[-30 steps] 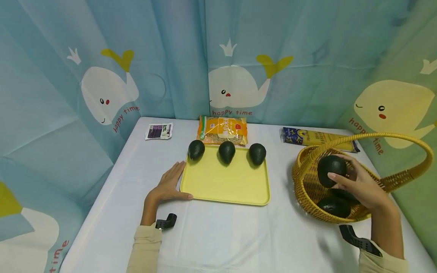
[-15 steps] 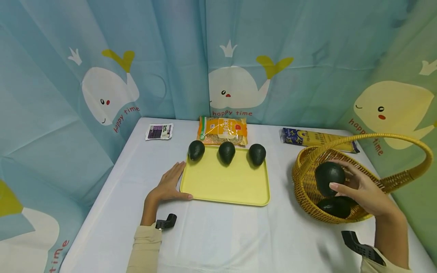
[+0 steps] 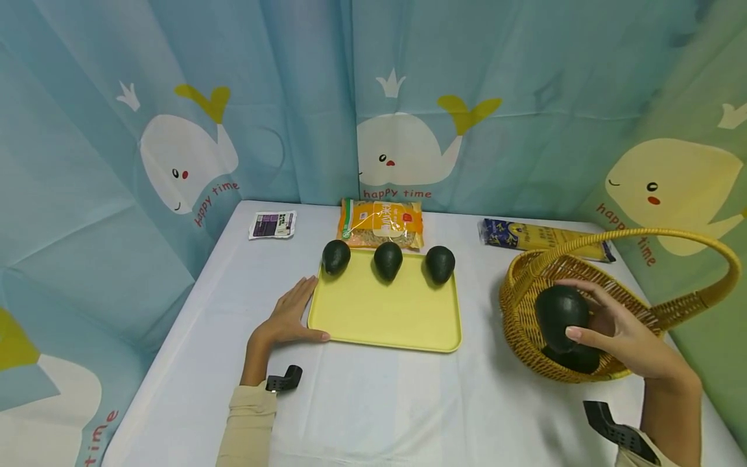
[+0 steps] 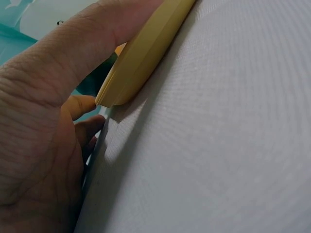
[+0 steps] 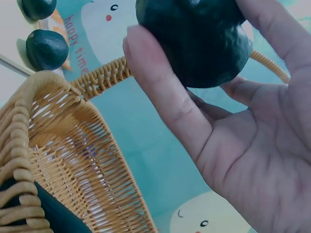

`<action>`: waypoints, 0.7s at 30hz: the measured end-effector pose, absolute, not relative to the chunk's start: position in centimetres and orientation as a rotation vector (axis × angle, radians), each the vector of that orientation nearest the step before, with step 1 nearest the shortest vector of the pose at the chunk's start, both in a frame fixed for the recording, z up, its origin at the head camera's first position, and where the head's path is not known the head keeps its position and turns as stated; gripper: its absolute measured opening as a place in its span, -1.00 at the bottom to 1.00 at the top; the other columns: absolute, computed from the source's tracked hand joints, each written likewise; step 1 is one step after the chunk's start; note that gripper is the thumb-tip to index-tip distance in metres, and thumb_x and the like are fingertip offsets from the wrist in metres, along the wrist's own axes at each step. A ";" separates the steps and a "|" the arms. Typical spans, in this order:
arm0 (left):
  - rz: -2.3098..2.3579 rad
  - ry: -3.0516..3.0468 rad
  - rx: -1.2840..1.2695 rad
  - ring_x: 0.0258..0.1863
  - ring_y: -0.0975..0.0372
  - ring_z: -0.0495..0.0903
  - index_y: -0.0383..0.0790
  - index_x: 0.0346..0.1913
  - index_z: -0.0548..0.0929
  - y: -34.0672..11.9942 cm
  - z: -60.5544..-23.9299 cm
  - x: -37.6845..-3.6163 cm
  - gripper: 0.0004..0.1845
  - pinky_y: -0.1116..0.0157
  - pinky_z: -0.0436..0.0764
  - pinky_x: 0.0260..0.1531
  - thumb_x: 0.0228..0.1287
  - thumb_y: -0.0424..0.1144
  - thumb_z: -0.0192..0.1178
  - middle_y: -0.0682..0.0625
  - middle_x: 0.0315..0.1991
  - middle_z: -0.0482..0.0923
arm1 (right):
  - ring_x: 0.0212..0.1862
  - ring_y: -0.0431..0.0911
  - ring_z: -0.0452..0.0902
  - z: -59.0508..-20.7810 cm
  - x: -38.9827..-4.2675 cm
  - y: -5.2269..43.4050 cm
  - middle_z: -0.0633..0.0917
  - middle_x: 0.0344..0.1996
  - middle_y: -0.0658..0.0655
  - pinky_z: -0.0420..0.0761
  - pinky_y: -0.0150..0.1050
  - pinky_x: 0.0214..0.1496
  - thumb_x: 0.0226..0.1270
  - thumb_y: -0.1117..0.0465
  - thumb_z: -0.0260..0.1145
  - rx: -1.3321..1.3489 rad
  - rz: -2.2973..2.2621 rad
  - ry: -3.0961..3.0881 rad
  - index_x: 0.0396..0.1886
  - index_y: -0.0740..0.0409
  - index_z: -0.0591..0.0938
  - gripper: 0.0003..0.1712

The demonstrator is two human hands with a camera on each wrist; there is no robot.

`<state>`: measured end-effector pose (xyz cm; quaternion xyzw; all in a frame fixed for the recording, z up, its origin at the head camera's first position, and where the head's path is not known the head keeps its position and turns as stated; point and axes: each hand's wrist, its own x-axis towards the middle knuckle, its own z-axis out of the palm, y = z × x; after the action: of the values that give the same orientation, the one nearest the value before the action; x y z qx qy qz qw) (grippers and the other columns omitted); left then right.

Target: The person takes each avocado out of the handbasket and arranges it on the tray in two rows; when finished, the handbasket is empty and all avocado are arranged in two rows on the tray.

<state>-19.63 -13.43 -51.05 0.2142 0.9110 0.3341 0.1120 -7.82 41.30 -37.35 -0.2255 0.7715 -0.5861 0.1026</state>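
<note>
My right hand [image 3: 627,334] grips a dark green avocado [image 3: 554,308] between thumb and fingers, above the wicker basket [image 3: 513,334]. In the right wrist view this avocado [image 5: 194,46] is partly cut off by the frame's top. Beneath it at least one more dark avocado [image 3: 586,360] lies in the basket, partly covered. My left hand [image 3: 290,318] rests at the front left corner of a yellow tray [image 3: 385,311], fingers along its left side, thumb touching its front edge. Three avocados stand along the tray's back: left [image 3: 336,257], middle [image 3: 388,261] and right [image 3: 439,264].
Behind the tray lies an orange bag of grain [image 3: 382,224]. A small purple-and-white packet [image 3: 272,225] is at the back left. A long yellow-and-blue package [image 3: 533,237] lies behind the basket, whose tall handle [image 3: 659,232] arches rightward. Printed curtains [image 3: 315,130] enclose the white table.
My right hand, with the avocado, has moved slightly toward the front of the basket, and the avocado now covers more of the one below. My left hand and the tray have stayed put.
</note>
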 end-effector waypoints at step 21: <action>0.978 2.671 0.617 0.58 -0.07 -0.18 -0.23 0.57 -0.09 -13.3 -50.9 -19.6 0.38 -0.22 -0.06 0.45 -0.25 0.22 0.50 -0.18 0.59 -0.13 | 0.18 -0.16 0.55 -37.7 -9.0 36.7 0.38 0.27 0.08 0.72 -0.09 -0.07 0.26 0.63 0.10 -0.786 -1.561 2.128 0.45 0.36 0.03 -0.20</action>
<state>-19.59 -13.34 -50.89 0.2106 0.9116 0.3336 0.1152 -8.99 36.68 -37.73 -0.2801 0.7583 -0.5562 0.1928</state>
